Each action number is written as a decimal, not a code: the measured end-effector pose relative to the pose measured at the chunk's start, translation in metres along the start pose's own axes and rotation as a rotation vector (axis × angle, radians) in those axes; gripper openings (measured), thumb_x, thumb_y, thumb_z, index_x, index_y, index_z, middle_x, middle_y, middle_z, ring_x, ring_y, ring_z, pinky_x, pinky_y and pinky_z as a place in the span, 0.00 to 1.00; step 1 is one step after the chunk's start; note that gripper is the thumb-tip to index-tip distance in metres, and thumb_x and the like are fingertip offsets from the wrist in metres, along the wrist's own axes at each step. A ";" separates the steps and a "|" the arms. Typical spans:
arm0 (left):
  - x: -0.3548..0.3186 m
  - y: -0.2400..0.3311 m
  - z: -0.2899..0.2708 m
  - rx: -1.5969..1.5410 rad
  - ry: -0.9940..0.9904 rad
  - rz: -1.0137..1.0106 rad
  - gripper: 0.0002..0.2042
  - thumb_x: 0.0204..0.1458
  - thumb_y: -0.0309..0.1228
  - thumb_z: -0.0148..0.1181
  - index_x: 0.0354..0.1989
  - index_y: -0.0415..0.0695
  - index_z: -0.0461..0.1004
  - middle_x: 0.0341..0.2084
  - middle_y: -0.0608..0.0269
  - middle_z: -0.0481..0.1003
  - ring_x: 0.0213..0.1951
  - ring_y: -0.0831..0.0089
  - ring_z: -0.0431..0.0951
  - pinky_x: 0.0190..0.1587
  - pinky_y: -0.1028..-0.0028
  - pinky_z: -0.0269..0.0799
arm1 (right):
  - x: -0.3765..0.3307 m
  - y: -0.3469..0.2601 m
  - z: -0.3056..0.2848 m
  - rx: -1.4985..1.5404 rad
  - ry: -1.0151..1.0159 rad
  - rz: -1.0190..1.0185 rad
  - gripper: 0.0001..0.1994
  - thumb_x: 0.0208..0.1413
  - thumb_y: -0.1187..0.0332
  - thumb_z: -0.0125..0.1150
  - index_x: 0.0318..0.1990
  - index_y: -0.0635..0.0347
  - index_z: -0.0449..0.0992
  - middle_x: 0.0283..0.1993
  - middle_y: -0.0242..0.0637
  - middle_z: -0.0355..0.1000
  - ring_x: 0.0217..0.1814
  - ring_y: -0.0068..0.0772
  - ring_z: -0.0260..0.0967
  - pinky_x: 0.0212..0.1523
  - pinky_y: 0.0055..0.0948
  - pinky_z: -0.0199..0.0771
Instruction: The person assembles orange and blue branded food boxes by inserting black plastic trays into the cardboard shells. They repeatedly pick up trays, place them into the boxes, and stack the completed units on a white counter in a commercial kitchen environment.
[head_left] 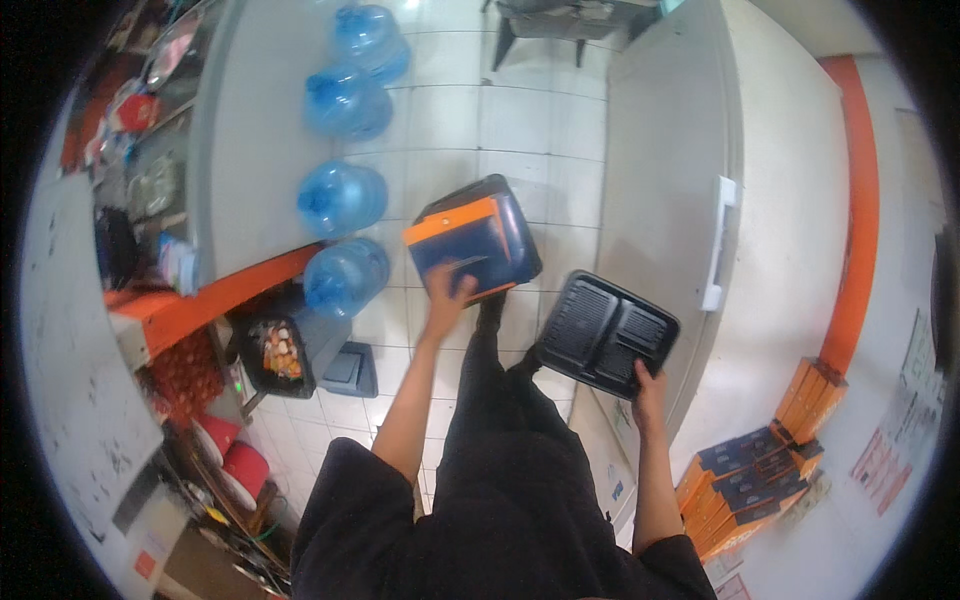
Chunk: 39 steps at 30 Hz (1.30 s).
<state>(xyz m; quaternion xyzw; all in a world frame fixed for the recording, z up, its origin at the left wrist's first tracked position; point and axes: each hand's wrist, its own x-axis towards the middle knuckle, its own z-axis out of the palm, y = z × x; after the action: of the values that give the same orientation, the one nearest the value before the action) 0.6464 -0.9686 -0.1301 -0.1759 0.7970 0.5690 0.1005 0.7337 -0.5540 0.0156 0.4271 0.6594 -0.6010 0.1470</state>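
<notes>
In my left hand (447, 295) is a dark blue and orange cardboard box (475, 245), held out over the tiled floor. Something black and tray-like shows along the box's far and right edges; whether it lies under or inside the box I cannot tell. My fingers lie on its near side, slightly blurred. My right hand (648, 385) grips a black plastic compartment tray (608, 330) by its near right corner. That tray is tilted toward me, with three ribbed compartments and nothing in them. The two things are apart, the box farther away and to the left.
Several blue water jugs (345, 195) line the floor at the left. A black bin (277, 355) with scraps stands below an orange-edged counter (225, 290). To the right are a white fridge or freezer with a handle (718, 245) and stacked orange and blue boxes (745, 485).
</notes>
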 end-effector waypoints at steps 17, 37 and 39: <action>0.063 -0.140 0.030 -0.175 0.137 -0.533 0.36 0.43 0.45 0.81 0.56 0.35 0.75 0.47 0.51 0.81 0.46 0.64 0.81 0.49 0.67 0.76 | -0.014 0.080 -0.230 1.110 0.552 0.156 0.19 0.67 0.59 0.54 0.59 0.61 0.70 0.54 0.46 0.72 0.55 0.49 0.70 0.55 0.48 0.77; 0.062 -0.115 0.035 -0.261 0.293 -0.678 0.46 0.51 0.62 0.67 0.66 0.33 0.65 0.55 0.40 0.72 0.62 0.50 0.69 0.65 0.59 0.64 | 0.215 0.030 0.311 -0.519 -0.541 -0.154 0.44 0.51 0.44 0.74 0.61 0.78 0.67 0.60 0.57 0.71 0.62 0.45 0.72 0.62 0.40 0.71; 0.063 -0.105 0.029 -0.337 0.236 -0.660 0.46 0.51 0.62 0.67 0.65 0.33 0.65 0.57 0.42 0.72 0.61 0.53 0.71 0.64 0.61 0.65 | 0.208 0.032 0.303 -0.464 -0.516 -0.138 0.43 0.50 0.45 0.76 0.60 0.77 0.68 0.59 0.55 0.72 0.60 0.44 0.73 0.60 0.40 0.73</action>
<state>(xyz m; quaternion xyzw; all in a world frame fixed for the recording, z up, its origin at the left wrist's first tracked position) 0.6294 -0.9825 -0.2537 -0.5012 0.5992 0.6047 0.1552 0.5374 -0.7543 -0.2242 0.1709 0.7468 -0.5320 0.3607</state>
